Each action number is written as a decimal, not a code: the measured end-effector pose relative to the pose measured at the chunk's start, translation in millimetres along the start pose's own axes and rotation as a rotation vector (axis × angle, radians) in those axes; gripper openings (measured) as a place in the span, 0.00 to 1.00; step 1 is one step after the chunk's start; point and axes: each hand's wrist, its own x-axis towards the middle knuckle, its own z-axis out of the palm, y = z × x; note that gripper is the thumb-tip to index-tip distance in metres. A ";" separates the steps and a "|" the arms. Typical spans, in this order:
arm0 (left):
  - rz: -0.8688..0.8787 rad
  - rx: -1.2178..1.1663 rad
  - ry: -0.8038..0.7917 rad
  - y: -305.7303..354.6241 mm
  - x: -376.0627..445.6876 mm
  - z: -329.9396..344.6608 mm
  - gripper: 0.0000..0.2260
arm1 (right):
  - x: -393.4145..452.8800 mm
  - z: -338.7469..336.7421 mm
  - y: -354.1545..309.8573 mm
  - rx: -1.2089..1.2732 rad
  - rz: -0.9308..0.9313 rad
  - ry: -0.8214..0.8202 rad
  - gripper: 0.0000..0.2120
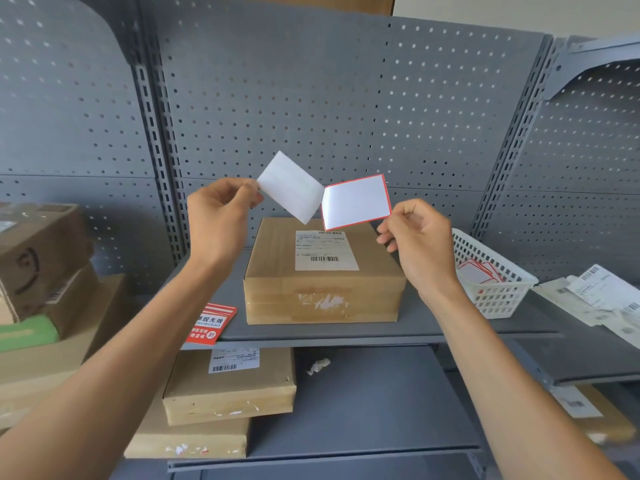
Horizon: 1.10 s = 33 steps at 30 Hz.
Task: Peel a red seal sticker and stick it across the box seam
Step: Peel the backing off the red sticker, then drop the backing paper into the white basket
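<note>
Above a grey metal shelf (346,332), a red-edged seal sticker (356,201) hangs in the air, white underside showing, joined along one edge to its white backing paper (291,187). The right hand (420,244) pinches the sticker's lower right corner; the left hand (221,216) pinches the backing's left corner. Below sits a taped cardboard box (323,275) with a shipping label (325,251). A stack of red seal stickers (212,323) lies left of it, a white basket (498,299) on the right.
</note>
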 end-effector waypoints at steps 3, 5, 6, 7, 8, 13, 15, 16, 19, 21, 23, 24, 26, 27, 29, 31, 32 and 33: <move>0.000 -0.002 0.016 -2.1 1.5 0.8 0.08 | 3.2 -5.2 -0.5 0.016 0.031 0.025 0.06; 0.001 -0.002 0.028 -1.4 2.2 3.3 0.08 | 5.8 -8.3 -1.7 0.023 0.041 0.037 0.07; 0.002 -0.005 0.033 -0.1 2.4 5.3 0.08 | 7.1 -10.1 -2.6 0.023 0.041 0.043 0.08; 0.004 -0.008 0.030 1.6 2.2 8.1 0.08 | 8.2 -12.8 -3.1 0.020 0.040 0.050 0.08; 0.009 -0.009 0.022 3.5 1.8 11.2 0.08 | 9.5 -14.9 -3.4 0.022 0.039 0.056 0.08; -0.010 -0.059 -0.028 8.9 -3.1 36.2 0.09 | 12.0 -41.1 -0.2 0.002 0.046 0.114 0.08; -0.040 -0.084 -0.029 7.2 -4.3 46.6 0.08 | 12.0 -58.0 3.9 -0.019 0.055 0.149 0.07; -0.050 -0.091 -0.032 6.2 -5.3 51.7 0.08 | 12.0 -66.6 6.5 -0.034 0.060 0.164 0.07; -0.062 -0.114 -0.060 5.1 -13.2 72.7 0.08 | 13.5 -94.4 18.1 -0.094 0.080 0.200 0.08; -0.057 -0.125 -0.086 5.6 -18.9 87.4 0.08 | 14.4 -109.9 25.6 -0.146 0.090 0.213 0.06; -0.041 -0.119 -0.119 6.8 -24.7 101.5 0.09 | 14.9 -124.5 33.1 -0.209 0.115 0.233 0.05; -0.027 -0.111 -0.139 7.4 -27.7 107.8 0.09 | 14.8 -131.8 37.9 -0.244 0.134 0.243 0.06; 0.000 -0.093 -0.179 8.4 -33.9 120.4 0.09 | 13.9 -146.5 47.7 -0.308 0.177 0.257 0.07; 0.007 -0.087 -0.198 9.3 -37.3 126.3 0.09 | 12.8 -153.0 51.9 -0.335 0.197 0.258 0.07; 0.022 -0.083 -0.223 11.2 -43.8 138.0 0.09 | 9.9 -163.8 57.6 -0.376 0.235 0.241 0.07; 0.037 -0.091 -0.240 12.8 -49.8 148.3 0.09 | 6.5 -171.5 60.9 -0.396 0.281 0.206 0.08; 0.042 -0.095 -0.252 13.2 -52.0 152.3 0.09 | 5.7 -174.5 62.6 -0.406 0.301 0.195 0.10; 0.044 -0.095 -0.268 13.4 -55.6 158.3 0.09 | 5.0 -180.2 65.1 -0.418 0.318 0.190 0.11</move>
